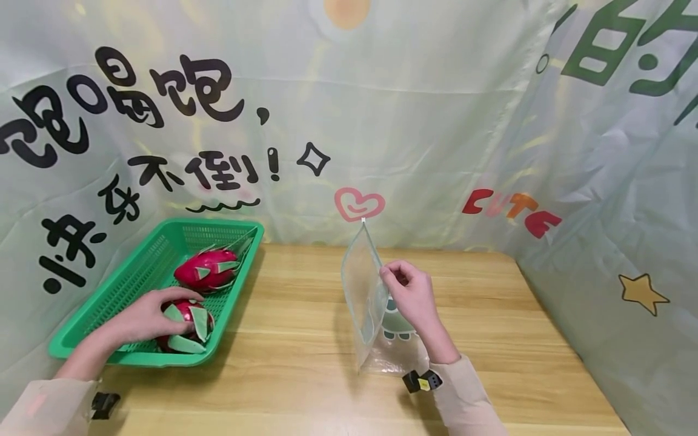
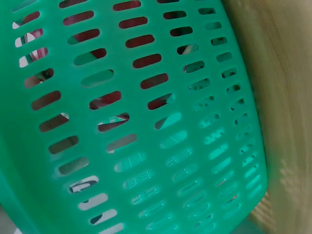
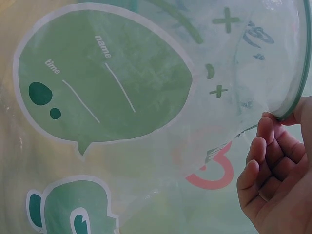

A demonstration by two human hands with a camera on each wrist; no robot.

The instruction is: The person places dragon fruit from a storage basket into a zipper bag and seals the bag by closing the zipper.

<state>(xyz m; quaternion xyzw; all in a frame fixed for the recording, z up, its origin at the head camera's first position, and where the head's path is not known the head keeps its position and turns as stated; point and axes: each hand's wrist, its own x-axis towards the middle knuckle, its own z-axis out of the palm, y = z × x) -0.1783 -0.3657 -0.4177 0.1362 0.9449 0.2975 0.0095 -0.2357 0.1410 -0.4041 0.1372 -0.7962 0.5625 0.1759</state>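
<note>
Left fingers (image 1: 171, 295) curl round one dragon fruit (image 1: 199, 322), another (image 1: 209, 270) just beyond them, right fingers (image 1: 398, 267) pinching the gaping bag (image 1: 361, 284): grasping step, seemingly, calling next for a steady lift

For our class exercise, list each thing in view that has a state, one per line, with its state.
Basket: upright, holding two fruits
Front fruit: gripped, in basket
Rear fruit: lying in basket, not held
Bag: open, upright
Left hand: gripping front fruit
Right hand: pinching bag's rim
Backdrop: hanging, creased
</note>
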